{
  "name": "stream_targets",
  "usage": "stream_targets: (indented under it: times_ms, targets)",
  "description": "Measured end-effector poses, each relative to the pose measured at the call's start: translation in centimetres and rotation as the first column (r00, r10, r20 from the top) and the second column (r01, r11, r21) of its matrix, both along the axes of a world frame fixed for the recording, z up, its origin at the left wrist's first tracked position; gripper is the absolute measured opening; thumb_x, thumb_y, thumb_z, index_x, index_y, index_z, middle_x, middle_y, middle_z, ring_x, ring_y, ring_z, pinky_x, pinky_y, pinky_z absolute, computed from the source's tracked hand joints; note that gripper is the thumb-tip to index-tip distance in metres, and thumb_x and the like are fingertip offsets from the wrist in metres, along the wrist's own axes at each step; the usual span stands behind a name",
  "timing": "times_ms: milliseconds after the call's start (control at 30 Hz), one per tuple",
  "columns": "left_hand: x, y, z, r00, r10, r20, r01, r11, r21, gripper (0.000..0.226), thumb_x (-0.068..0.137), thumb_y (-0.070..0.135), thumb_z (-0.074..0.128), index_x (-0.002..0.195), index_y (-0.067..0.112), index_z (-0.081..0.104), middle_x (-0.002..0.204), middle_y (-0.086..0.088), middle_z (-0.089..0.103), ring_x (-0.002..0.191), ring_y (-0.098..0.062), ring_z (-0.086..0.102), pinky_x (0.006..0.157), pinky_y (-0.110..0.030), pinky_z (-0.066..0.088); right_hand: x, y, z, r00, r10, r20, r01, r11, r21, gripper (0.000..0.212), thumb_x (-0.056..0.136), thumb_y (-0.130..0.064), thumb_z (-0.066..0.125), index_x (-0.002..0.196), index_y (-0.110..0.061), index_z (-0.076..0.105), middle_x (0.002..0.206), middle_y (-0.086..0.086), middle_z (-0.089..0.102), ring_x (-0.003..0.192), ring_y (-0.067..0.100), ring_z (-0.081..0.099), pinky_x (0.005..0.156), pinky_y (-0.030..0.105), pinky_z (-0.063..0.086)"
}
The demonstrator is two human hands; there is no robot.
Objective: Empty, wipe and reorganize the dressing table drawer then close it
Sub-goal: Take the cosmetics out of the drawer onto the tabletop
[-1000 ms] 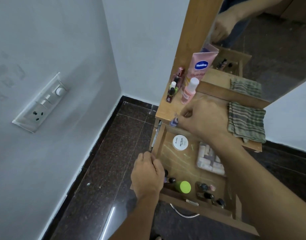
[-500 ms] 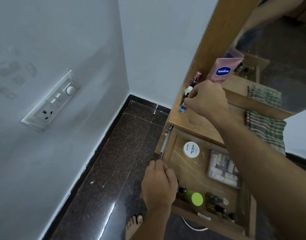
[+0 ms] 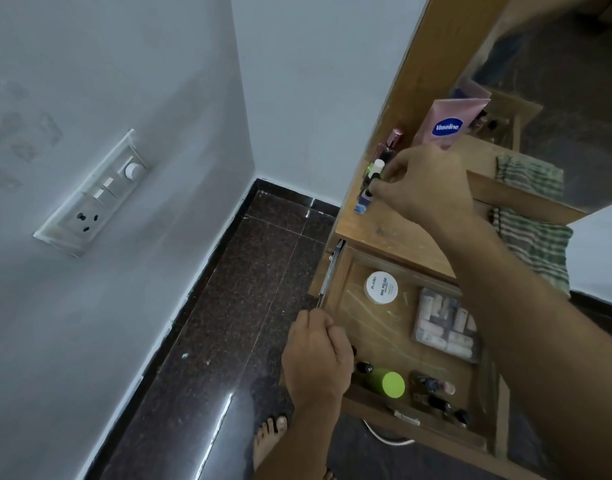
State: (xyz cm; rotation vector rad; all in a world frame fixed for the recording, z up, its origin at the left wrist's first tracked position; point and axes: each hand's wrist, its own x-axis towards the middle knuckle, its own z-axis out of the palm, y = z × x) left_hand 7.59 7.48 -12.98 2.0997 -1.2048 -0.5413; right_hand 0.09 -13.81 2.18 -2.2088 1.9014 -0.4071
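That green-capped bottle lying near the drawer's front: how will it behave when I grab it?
The green-capped bottle looks round and lies on its side, so a nudge would probably roll it toward the small dark bottles beside it. Its smooth surface may be slippery. It seems small, so it is likely light and rigid.

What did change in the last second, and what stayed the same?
The right hand carried the small blue bottle from above the drawer up onto the tabletop, beside the other bottles, and still pinches its cap. The left hand still grips the drawer's left edge; the white jar and green-capped bottle lie unmoved.
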Motion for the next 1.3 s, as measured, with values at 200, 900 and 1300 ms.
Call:
stream_targets:
  times_ms: [200, 900, 1300]
  targets:
    - [0.0, -0.1, 0.2, 0.999, 0.048, -0.011, -0.049, 0.998, -0.034, 0.032, 0.086, 0.028, 0.027, 0.080, 0.019, 0.057, 0.078, 0.006, 0.052, 0.064, -0.011, 0.047, 0.052, -0.015, 0.025, -3.4, 7.5, -0.8, 0.994, 0.076, 0.076, -0.080, 0.996, 0.050, 0.005, 0.086, -0.026, 0.074, 0.090, -0.024, 0.075, 0.082, -0.010, 0.069, 0.069, 0.004, 0.060, 0.061, 0.018, 0.046]
    - [0.0, 0.1, 0.9, 0.993, 0.119, -0.026, -0.120, 0.993, -0.016, 0.030, 0.083, 0.022, 0.035, 0.086, 0.013, 0.063, 0.087, 0.003, 0.058, 0.074, -0.018, 0.053, 0.065, -0.031, 0.040, -2.8, 11.6, -11.1, 0.802, 0.593, -0.067, -0.359, 0.569, 0.739, 0.023, 0.073, -0.011, 0.073, 0.092, -0.024, 0.072, 0.090, -0.001, 0.067, 0.085, 0.023, 0.066, 0.074, 0.039, 0.061]
    - [0.0, 0.0, 1.0, 0.993, 0.112, -0.024, -0.113, 0.993, -0.018, 0.027, 0.084, 0.022, 0.034, 0.084, 0.018, 0.061, 0.084, 0.006, 0.056, 0.072, -0.016, 0.055, 0.065, -0.034, 0.046, -3.3, 11.2, -10.8, 0.744, 0.665, -0.066, -0.484, 0.603, 0.634, 0.013, 0.077, -0.027, 0.072, 0.075, -0.024, 0.059, 0.080, -0.002, 0.063, 0.080, 0.021, 0.057, 0.074, 0.037, 0.057]
